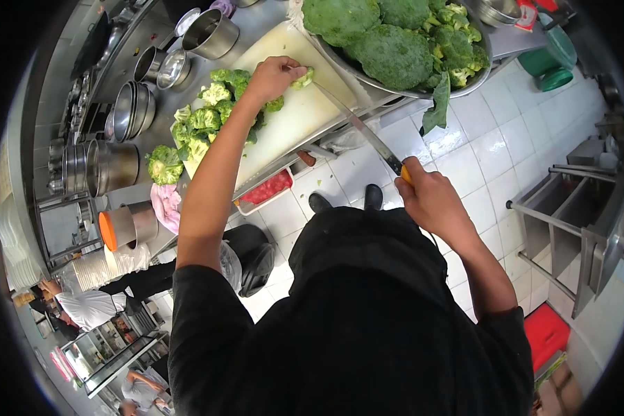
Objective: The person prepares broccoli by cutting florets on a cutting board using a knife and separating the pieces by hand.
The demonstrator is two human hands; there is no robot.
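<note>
My left hand [276, 78] pinches a small broccoli piece [302, 78] on the white cutting board [284, 132]. In my right hand [433, 197] is the yellow and black handle of a long knife [374, 141], its blade pointing toward that piece and its tip close beside it. A pile of cut broccoli florets [204, 119] lies on the board's left part, partly behind my left forearm. Right of the board, a large metal bowl [489, 62] holds several broccoli heads [392, 59], with a leaf hanging over its rim.
Metal pots [211, 35] and stacked bowls [133, 111] line the counter's left side. A pink cloth [166, 206] lies near the board. Below the counter edge sits a tray of red pieces [267, 188]. A metal rack [561, 215] stands right. Other people [83, 308] are at lower left.
</note>
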